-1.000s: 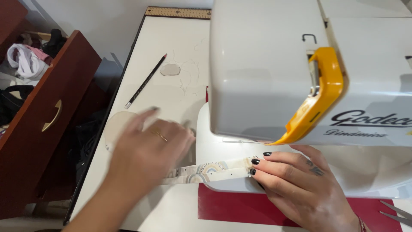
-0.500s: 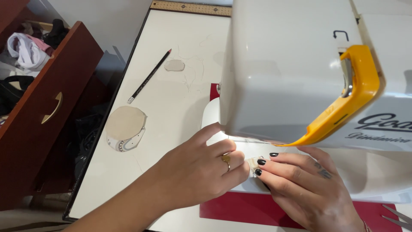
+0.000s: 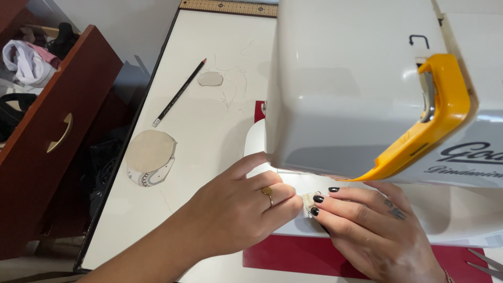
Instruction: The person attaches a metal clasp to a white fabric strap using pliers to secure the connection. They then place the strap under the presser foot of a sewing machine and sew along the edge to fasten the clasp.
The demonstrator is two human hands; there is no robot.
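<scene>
Both hands meet under the head of a white sewing machine (image 3: 361,84), seen from the head camera. Left hand (image 3: 236,209), a gold ring on one finger, lies knuckles up with its fingertips pressed down on a small fabric piece (image 3: 310,201). Right hand (image 3: 367,230), nails painted black, pins the same piece from the other side, so the fingertips of the two hands nearly touch.

That piece, pale with a printed pattern, lies on the machine bed between the fingertips. It looks thin, soft and light, likely to shift or curl unless held flat, and is best held by its edges, fingers clear of the needle area, which is hidden.

Left of the left hand, on the smooth white counter (image 3: 209,131), lies a round padded fabric disc (image 3: 150,156). Farther off sit a dark pencil (image 3: 178,94) and a small grey chalk piece (image 3: 210,78). Under the right hand lies a red mat (image 3: 304,257). A glossy yellow lever (image 3: 435,115) curves above it. An open wooden drawer (image 3: 57,131) stands far left.
</scene>
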